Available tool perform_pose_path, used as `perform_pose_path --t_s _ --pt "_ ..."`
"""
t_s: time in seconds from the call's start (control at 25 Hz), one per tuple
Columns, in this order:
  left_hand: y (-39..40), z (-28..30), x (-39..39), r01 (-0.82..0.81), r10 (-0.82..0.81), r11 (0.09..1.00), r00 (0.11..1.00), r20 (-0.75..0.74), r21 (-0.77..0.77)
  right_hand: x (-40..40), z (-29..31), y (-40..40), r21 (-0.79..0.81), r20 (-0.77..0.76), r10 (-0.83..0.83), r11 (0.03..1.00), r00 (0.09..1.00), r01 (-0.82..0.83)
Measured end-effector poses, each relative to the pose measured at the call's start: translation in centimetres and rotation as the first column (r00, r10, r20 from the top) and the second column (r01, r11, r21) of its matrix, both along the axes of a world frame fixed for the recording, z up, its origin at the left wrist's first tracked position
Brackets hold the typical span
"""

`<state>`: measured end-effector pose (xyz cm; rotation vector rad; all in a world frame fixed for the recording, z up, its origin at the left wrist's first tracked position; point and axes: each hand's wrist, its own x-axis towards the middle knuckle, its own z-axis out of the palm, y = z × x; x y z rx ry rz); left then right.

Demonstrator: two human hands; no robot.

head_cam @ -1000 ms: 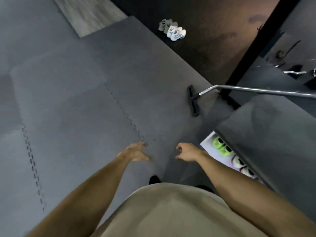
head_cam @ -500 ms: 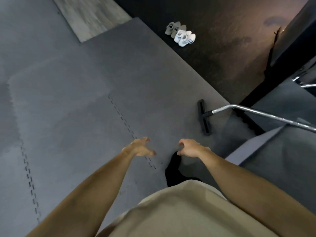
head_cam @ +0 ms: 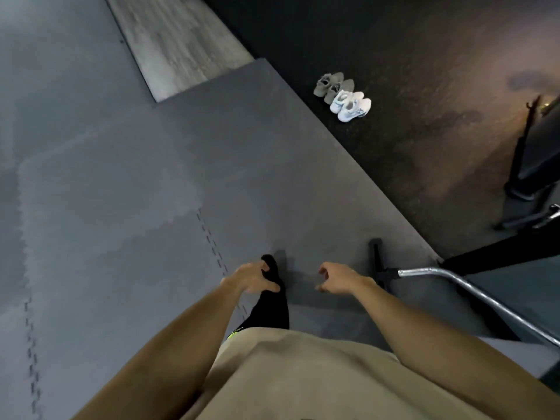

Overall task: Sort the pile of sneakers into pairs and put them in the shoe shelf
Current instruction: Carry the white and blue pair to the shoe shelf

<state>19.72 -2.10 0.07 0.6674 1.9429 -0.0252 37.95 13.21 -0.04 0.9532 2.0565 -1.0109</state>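
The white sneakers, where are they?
The white sneakers sit far ahead in the head view, upper right of centre on the dark floor, right beside the grey sneakers, just past the grey mat's edge.

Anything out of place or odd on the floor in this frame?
Nothing spilled or damaged. Two pairs, grey sneakers and white sneakers, sit side by side on the dark floor beyond the mat, not in a shelf.

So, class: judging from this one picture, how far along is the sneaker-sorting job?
Done: the grey sneakers and white sneakers already sit as two pairs, side by side on the dark floor. In hand: nothing; the left hand and right hand are both empty, fingers loosely open, over the grey mat. Left: carrying both pairs to the shelf, which is not in view.
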Motion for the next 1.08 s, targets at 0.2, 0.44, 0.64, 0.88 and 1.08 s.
perform_pose_path --t_s 0.2,0.44,0.64,0.88,1.08 --pt "10.7 0.0 -12.4 0.132 -0.131 0.991 0.991 -0.015 0.024 -10.1 -0.8 9.8 0.04 0.03 -0.112 0.993 0.993 0.111" --pt "23.6 1.3 -25.4 0.234 -0.232 0.972 0.971 -0.052 0.033 -21.0 0.9 20.9 0.053 -0.017 -0.239 0.969 0.971 0.24" --pt "34.2 0.1 -32.8 0.29 -0.287 0.957 0.956 -0.067 0.032 -28.8 -1.0 30.6 0.014 -0.002 -0.279 0.96 0.96 0.279" --pt "46.9 0.5 -40.8 0.291 -0.29 0.957 0.954 -0.081 -0.004 -37.3 -0.4 44.1 0.018 0.008 -0.252 0.968 0.968 0.252" --pt "56.4 0.1 -46.2 0.249 -0.247 0.968 0.964 -0.093 0.011 -41.9 0.0 54.0 0.045 0.016 -0.248 0.968 0.969 0.247"
